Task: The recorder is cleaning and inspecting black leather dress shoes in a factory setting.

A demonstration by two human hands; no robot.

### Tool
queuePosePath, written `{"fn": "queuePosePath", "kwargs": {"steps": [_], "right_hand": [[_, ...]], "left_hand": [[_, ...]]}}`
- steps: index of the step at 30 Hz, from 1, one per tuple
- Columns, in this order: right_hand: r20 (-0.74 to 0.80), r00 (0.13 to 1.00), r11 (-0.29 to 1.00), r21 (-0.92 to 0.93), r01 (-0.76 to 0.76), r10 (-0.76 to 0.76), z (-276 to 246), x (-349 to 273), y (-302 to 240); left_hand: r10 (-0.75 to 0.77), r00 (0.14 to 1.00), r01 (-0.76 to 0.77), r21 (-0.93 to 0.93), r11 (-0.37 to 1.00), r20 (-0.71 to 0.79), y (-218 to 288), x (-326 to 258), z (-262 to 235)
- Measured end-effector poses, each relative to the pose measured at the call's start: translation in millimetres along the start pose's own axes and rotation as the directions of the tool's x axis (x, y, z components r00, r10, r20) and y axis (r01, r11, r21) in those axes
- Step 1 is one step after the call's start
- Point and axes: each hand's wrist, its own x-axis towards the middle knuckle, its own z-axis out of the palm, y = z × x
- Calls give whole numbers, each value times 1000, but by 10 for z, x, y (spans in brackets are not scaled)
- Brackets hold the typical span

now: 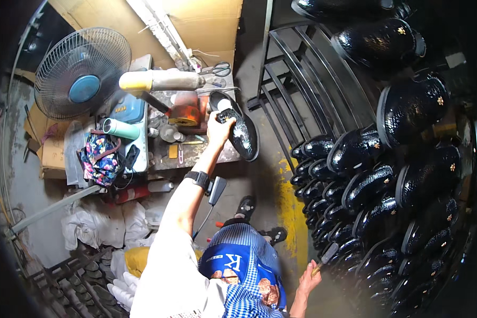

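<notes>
My left hand (219, 130), a dark watch on its wrist, is closed on a glossy black shoe (245, 139) at the right edge of the cluttered workbench (217, 156). Its fingers grip the shoe's opening, and the toe points toward me. Something white shows inside the opening. Low on the right, my right hand (307, 277) is wrapped round the handle of a brush (329, 253) with a flat grey head. The brush is beside the rack of shoes, apart from the shoe in my left hand.
Rows of glossy black shoes (361, 191) fill a dark metal rack (297, 85) on the right. A padded post (164, 80), scissors (221, 69) and a mint tumbler (121, 128) are at the bench. A fan (84, 74) stands far left; white cloth (98, 225) lies below.
</notes>
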Motion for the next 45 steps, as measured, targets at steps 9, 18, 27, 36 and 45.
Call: {"fn": "queuePosePath", "kwargs": {"steps": [9,18,27,36,45], "right_hand": [[19,1000,1000,-27,10,-10,124,-8,0],[-5,999,999,-26,31,-31,157,-23,28],[-27,999,999,19,35,-35,66,-62,170],[-205,967,987,-82,140,-154,-241,101,595],[-364,867,938,-182,294,-342,-507,156,838]], "left_hand": [[134,987,-118,168,979,-90,-36,371,79],[128,986,-109,167,980,-110,6,380,91],[-68,998,64,-165,984,-17,156,246,-117],[36,655,123,-154,980,755,986,-1006,-622],[162,-180,-107,-183,977,970,2033,-2579,-398]]}}
